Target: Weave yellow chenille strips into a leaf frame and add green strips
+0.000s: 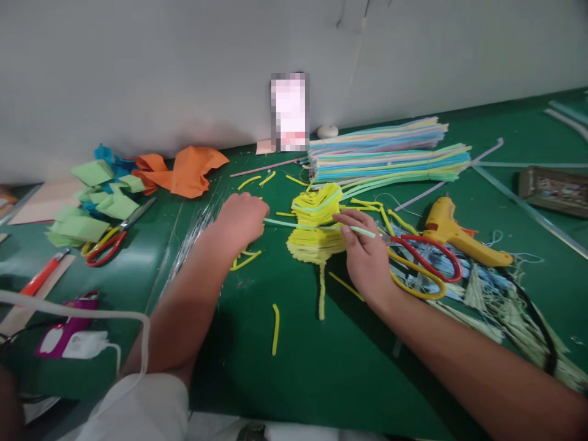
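Note:
A pale green pipe cleaner (pixel 298 225) stretches sideways between my two hands, across a yellow leaf-like shape made of pipe cleaners (pixel 316 202) with a short stem pointing toward me. My left hand (pixel 243 217) is closed on the pipe cleaner's left end. With its fingers pinched near the right end, my right hand (pixel 365 248) rests at the right side of the yellow shape. Red and yellow scissors (pixel 429 263) lie just right of that hand. Cut yellow pieces, one of them a short length (pixel 275 331), are scattered around the shape.
Bundled pastel pipe cleaners (pixel 390 162) lie at the back, below a propped phone (pixel 289 110). A yellow glue gun (pixel 459 233) and tassels (pixel 478 288) are on the right. Thin wires (pixel 193 239), more scissors (pixel 110 242) and crumpled green paper (pixel 85 223) lie left on the green table (pixel 340 380).

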### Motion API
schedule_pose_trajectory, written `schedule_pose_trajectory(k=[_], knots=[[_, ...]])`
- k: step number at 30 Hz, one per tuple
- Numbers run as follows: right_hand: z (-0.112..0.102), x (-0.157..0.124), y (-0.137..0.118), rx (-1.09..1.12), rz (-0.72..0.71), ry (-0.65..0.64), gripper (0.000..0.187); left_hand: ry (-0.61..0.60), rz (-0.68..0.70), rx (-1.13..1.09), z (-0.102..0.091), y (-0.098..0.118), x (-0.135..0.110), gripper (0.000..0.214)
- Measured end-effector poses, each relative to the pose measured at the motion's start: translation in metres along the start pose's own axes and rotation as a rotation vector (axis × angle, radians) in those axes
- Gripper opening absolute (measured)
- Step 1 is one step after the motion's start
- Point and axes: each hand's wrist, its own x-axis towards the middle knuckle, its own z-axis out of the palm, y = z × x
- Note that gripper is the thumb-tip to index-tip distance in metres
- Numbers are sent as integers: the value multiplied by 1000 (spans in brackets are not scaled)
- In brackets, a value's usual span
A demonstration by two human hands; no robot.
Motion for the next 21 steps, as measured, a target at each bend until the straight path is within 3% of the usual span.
schedule_pose_trajectory(k=[4, 7, 10, 13, 19, 21], knots=[[0, -1, 0, -7, -45, -34, 29, -88, -51, -63, -3, -3, -1, 24], [-2, -2, -2, -44, -91, -27, 28, -89, -32, -213, -9, -6, -6, 24], [-4, -4, -8, -133, -216, 9, 27, 27, 2, -377, -14, -9, -14, 26], [-6, -6, -14, -147, -299, 6, 27, 149, 145, -605, -20, -7, -22, 25], [-6, -5, -16, -117, -242, -47, 28, 104, 470, -1000, -23, 26, -30, 24], [-6, -4, -15, -120, -240, -59, 30, 279, 448, -1070, -16, 44, -28, 33]])
